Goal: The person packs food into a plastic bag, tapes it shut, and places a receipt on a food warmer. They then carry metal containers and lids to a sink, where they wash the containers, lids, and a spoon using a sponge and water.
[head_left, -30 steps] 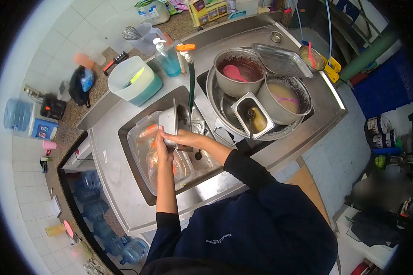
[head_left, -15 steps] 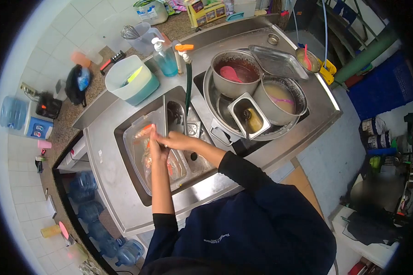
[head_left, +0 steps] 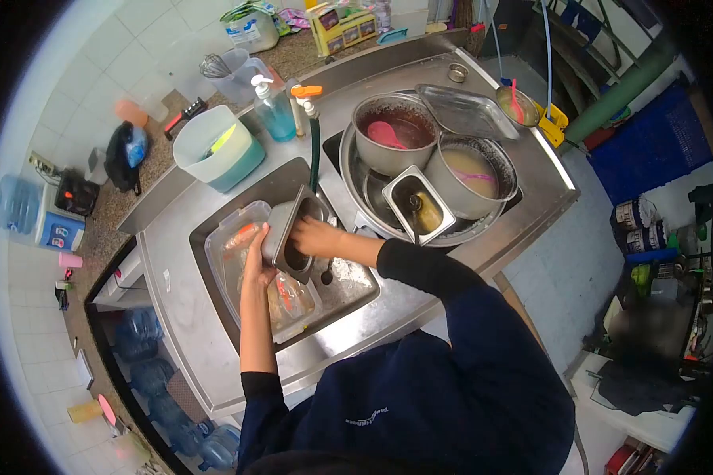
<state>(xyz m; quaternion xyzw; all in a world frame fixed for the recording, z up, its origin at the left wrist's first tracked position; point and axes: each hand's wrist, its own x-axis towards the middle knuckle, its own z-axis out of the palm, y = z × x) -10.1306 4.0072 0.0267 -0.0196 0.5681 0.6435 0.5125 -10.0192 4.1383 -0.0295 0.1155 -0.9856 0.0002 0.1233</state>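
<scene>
A deep rectangular steel pan (head_left: pixel 280 229) is tilted on its side over the sink (head_left: pixel 342 305). My left hand (head_left: pixel 257 257) grips it from the left, thumb near the rim. Inside its mouth is my right hand (head_left: pixel 317 237), fingers curled against the inner wall; whatever they hold, if anything, is hidden. Below my left hand a clear plastic tub (head_left: pixel 222 277) sits in the sink with orange-marked clear packages (head_left: pixel 287 294) in it. A green hose (head_left: pixel 314 154) hangs from the orange-handled tap (head_left: pixel 306 91) behind the pan.
Right of the sink, a wide basin (head_left: pixel 348 182) holds two large pots (head_left: pixel 396 154) and a small steel pan (head_left: pixel 418 207) with a utensil. A metal tray (head_left: pixel 467 111) leans behind them. A white tub (head_left: pixel 218 150) of blue-green liquid and a soap bottle (head_left: pixel 275 112) stand behind the sink.
My hands were together above the plastic tub. Now the steel pan, which stood in the sink, is lifted and tilted in my left hand, and my right hand has moved inside it.
</scene>
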